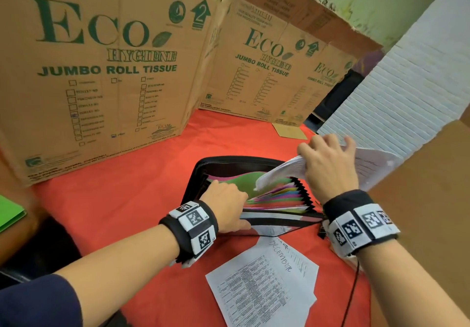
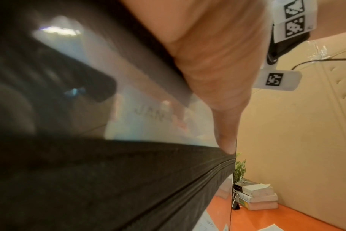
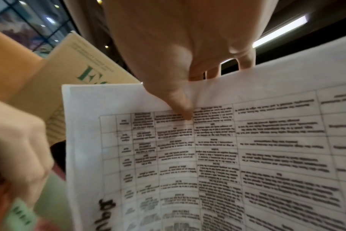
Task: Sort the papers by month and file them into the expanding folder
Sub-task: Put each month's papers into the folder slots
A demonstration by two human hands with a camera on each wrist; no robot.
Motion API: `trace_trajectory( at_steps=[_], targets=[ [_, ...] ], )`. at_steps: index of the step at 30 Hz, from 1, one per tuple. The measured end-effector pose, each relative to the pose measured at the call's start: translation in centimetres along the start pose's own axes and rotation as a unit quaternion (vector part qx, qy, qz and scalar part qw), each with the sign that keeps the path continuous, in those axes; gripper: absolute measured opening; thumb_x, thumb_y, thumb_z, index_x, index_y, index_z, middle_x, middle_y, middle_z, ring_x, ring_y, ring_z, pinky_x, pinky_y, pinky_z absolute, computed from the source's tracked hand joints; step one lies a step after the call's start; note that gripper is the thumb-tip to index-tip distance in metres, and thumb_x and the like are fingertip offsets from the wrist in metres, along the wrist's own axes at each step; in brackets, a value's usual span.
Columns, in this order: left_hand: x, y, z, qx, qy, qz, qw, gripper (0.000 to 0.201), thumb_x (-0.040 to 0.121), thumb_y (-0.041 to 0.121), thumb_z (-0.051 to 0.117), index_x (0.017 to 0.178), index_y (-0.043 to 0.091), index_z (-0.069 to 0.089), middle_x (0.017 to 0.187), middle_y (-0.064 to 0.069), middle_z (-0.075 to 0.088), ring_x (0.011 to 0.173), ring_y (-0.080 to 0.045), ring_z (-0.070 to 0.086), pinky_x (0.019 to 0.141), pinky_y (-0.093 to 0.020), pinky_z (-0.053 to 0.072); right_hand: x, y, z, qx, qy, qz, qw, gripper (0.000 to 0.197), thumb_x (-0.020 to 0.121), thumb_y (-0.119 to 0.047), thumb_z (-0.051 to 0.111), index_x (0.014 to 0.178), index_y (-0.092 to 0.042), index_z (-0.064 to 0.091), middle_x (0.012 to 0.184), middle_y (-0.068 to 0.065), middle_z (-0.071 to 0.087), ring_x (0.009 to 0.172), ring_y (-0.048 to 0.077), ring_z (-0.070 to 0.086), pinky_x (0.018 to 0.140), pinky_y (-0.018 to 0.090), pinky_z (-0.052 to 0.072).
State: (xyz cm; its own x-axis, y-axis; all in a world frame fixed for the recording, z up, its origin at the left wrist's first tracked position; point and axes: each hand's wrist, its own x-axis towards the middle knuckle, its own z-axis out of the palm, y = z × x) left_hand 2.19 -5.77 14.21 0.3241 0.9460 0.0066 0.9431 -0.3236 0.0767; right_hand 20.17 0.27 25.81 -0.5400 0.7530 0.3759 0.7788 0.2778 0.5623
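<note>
A black expanding folder (image 1: 229, 164) with coloured dividers (image 1: 279, 194) lies open on the red tablecloth. My left hand (image 1: 230, 203) grips its near front section: the fingers reach into a pocket beside the green divider and the thumb (image 2: 224, 128) presses the clear front, where "JAN" shows through. Above the folder's right half, my right hand (image 1: 320, 161) pinches a sheaf of white printed papers (image 1: 277, 171), whose lower edge dips toward the dividers. In the right wrist view the thumb (image 3: 180, 103) lies on the printed table of those papers (image 3: 217, 156). Loose sheets, the top one marked "DECEMBER" (image 1: 267, 276), lie in front of the folder.
Cardboard "Eco Hygiene" boxes (image 1: 101, 72) wall off the back. A brown cardboard panel (image 1: 432, 187) and a white ribbed board (image 1: 407, 85) stand at the right. A green folder (image 1: 10, 212) sits at the left edge. A black cable (image 1: 353, 288) runs by the loose sheets.
</note>
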Motion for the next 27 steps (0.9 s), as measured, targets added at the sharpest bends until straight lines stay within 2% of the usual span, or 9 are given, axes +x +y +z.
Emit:
trace_trajectory(
  at_steps=[4, 8, 11, 14, 17, 19, 21, 24, 27],
  targets=[
    [-0.6, 0.3, -0.3, -0.007, 0.011, -0.003, 1.000, 0.049, 0.085, 0.063, 0.054, 0.096, 0.015, 0.059, 0.093, -0.006, 0.066, 0.084, -0.031, 0.064, 0.063, -0.033, 0.036, 1.9, -3.3, 0.4, 0.025, -0.042, -0.060, 0.997, 0.025, 0.079, -0.003, 0.053, 0.093, -0.020, 0.062, 0.092, 0.002, 0.057, 0.099, 0.029, 0.050, 0.101, 0.061, 0.029],
    [-1.3, 0.8, -0.4, 0.004, 0.017, 0.002, 1.000, 0.047, 0.091, 0.057, 0.051, 0.093, 0.012, 0.066, 0.095, -0.010, 0.067, 0.088, -0.032, 0.064, 0.064, -0.035, 0.038, 4.1, -5.1, 1.1, 0.075, -0.077, -0.078, 0.991, 0.031, 0.084, -0.003, 0.049, 0.101, -0.024, 0.063, 0.096, -0.002, 0.057, 0.102, 0.025, 0.048, 0.102, 0.056, 0.026],
    [-1.7, 1.0, -0.3, 0.011, 0.019, 0.022, 1.000, 0.048, 0.094, 0.055, 0.048, 0.098, 0.010, 0.066, 0.099, -0.012, 0.067, 0.088, -0.033, 0.065, 0.065, -0.035, 0.040, 5.5, -5.6, 1.3, 0.131, -0.049, -0.082, 0.987, 0.025, 0.085, -0.005, 0.054, 0.099, -0.025, 0.063, 0.093, -0.004, 0.057, 0.100, 0.025, 0.049, 0.100, 0.054, 0.028],
    [-1.9, 0.9, -0.1, 0.011, 0.023, 0.047, 0.999, 0.049, 0.095, 0.053, 0.046, 0.102, 0.009, 0.066, 0.101, -0.012, 0.067, 0.089, -0.033, 0.064, 0.065, -0.036, 0.044, 6.4, -6.5, 1.2, 0.244, -0.050, -0.113, 0.962, 0.022, 0.088, -0.009, 0.053, 0.099, -0.025, 0.063, 0.089, -0.009, 0.053, 0.100, 0.022, 0.046, 0.099, 0.049, 0.030],
    [-1.9, 0.8, 0.0, 0.001, 0.024, 0.046, 0.999, 0.049, 0.094, 0.054, 0.048, 0.102, 0.009, 0.065, 0.101, -0.013, 0.066, 0.090, -0.034, 0.065, 0.066, -0.036, 0.045, 6.4, -7.1, 1.9, 0.252, -0.140, -0.109, 0.951, 0.016, 0.091, -0.009, 0.047, 0.090, -0.023, 0.054, 0.086, -0.010, 0.045, 0.103, 0.023, 0.046, 0.101, 0.048, 0.030],
    [-1.7, 0.4, 0.0, -0.004, 0.027, 0.037, 0.999, 0.048, 0.092, 0.054, 0.051, 0.099, 0.009, 0.066, 0.100, -0.012, 0.066, 0.089, -0.034, 0.065, 0.067, -0.037, 0.047, 6.0, -6.9, 2.6, 0.226, -0.226, -0.085, 0.944, 0.020, 0.089, -0.005, 0.044, 0.083, -0.024, 0.044, 0.087, -0.006, 0.049, 0.103, 0.027, 0.051, 0.096, 0.045, 0.034],
    [-1.5, 0.0, 0.0, -0.009, 0.034, 0.029, 0.999, 0.047, 0.091, 0.054, 0.052, 0.100, 0.010, 0.065, 0.100, -0.012, 0.066, 0.090, -0.033, 0.064, 0.069, -0.037, 0.047, 5.2, -6.7, 3.5, 0.192, -0.302, -0.062, 0.932, 0.023, 0.087, -0.002, 0.042, 0.083, -0.024, 0.046, 0.092, 0.001, 0.057, 0.103, 0.029, 0.056, 0.091, 0.042, 0.037],
    [-1.2, -0.2, 0.2, -0.004, 0.044, 0.025, 0.999, 0.049, 0.090, 0.056, 0.051, 0.103, 0.011, 0.065, 0.103, -0.010, 0.066, 0.094, -0.031, 0.063, 0.068, -0.036, 0.044, 3.6, -6.4, 5.6, 0.180, -0.358, -0.045, 0.915, 0.029, 0.091, -0.007, 0.043, 0.111, -0.025, 0.055, 0.114, 0.004, 0.059, 0.113, 0.029, 0.056, 0.094, 0.042, 0.040],
    [-1.0, -0.2, 0.4, -0.017, 0.042, 0.018, 0.999, 0.050, 0.089, 0.057, 0.052, 0.103, 0.011, 0.064, 0.104, -0.010, 0.064, 0.096, -0.031, 0.062, 0.071, -0.036, 0.045, 2.8, -5.6, 7.1, 0.265, -0.301, -0.012, 0.916, 0.046, 0.092, -0.009, 0.049, 0.136, -0.019, 0.043, 0.137, 0.006, 0.050, 0.120, 0.029, 0.054, 0.098, 0.044, 0.044]
  ],
)
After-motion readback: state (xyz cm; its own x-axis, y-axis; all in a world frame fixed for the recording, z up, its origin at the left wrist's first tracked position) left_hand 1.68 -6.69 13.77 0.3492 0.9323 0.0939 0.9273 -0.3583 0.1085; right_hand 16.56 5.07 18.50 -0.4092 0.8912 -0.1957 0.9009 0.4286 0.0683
